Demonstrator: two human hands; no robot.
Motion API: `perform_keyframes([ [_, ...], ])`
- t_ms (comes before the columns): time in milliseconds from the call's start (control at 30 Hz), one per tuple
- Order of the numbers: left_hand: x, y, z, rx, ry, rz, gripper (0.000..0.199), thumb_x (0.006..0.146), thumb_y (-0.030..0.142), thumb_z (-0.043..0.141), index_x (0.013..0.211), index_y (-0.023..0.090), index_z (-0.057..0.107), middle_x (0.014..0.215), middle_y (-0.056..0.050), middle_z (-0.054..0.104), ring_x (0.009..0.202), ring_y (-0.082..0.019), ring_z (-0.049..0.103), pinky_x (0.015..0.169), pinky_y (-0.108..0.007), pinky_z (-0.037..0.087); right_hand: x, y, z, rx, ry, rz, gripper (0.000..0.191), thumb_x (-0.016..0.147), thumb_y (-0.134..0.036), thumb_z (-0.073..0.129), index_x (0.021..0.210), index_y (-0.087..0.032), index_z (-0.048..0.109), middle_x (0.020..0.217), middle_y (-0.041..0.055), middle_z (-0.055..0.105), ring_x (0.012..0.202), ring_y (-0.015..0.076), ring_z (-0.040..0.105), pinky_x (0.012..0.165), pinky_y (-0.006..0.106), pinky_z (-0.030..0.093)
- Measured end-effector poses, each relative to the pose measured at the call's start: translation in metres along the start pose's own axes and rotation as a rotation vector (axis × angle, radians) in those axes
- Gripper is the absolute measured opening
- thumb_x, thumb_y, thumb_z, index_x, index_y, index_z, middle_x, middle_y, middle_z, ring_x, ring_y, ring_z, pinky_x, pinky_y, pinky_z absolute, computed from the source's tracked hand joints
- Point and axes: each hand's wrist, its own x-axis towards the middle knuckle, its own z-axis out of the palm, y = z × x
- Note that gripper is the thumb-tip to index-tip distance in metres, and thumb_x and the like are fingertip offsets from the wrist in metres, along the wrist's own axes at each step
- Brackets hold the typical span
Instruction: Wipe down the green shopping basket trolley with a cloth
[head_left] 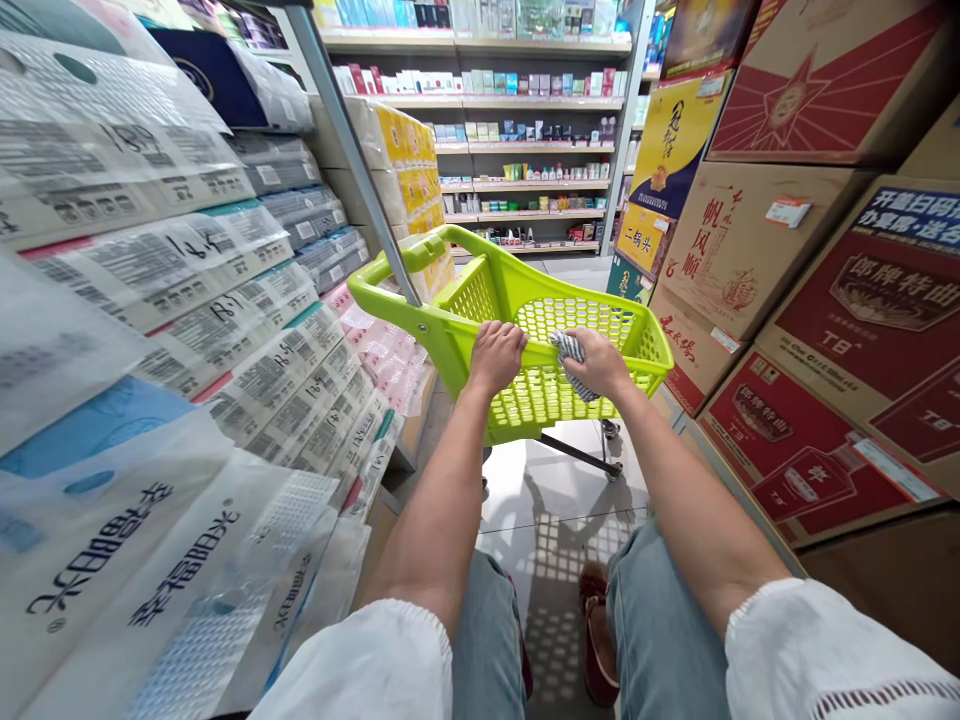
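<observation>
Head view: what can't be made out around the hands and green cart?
All in the head view:
Floor of the green cart: mostly hidden by its near side wall.
Part of the striped cloth: covered by the right hand.
Palm of the left hand: hidden by the hand's back.
Small packages opposite: print too small.
Red T8 carton: cut off by the right edge.
</observation>
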Motion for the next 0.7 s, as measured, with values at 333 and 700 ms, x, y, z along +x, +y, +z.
perform_keyframes([
  [333, 0.005, 0.025, 0.016, -0.013, -0.092, 0.038, 0.022, 0.088, 0.016, 0.041, 0.089, 0.019, 0.063, 0.093, -0.011, 0.066, 0.099, -0.025, 0.056, 0.097, -0.04, 0.04, 0.006, -0.032, 0.019, -0.074, 0.039, 0.04, 0.048, 0.082, -0.032, 0.055, 0.128, -0.018, 0.054, 0.12, 0.0137, 0.06, 0.108, 0.0302, 0.052, 0.094, 0.043, 0.042],
  [700, 0.001, 0.018, 0.026, -0.035, -0.068, -0.024, 0.031, 0.098, 0.029, 0.03, 0.09, 0.023, 0.059, 0.096, -0.008, 0.064, 0.098, -0.025, 0.053, 0.095, -0.04, 0.037, -0.015, 0.017, -0.009, -0.088, 0.005, 0.06, 0.043, 0.08, -0.033, 0.056, 0.121, -0.021, 0.059, 0.112, 0.0103, 0.064, 0.103, 0.0275, 0.055, 0.092, 0.041, 0.044],
])
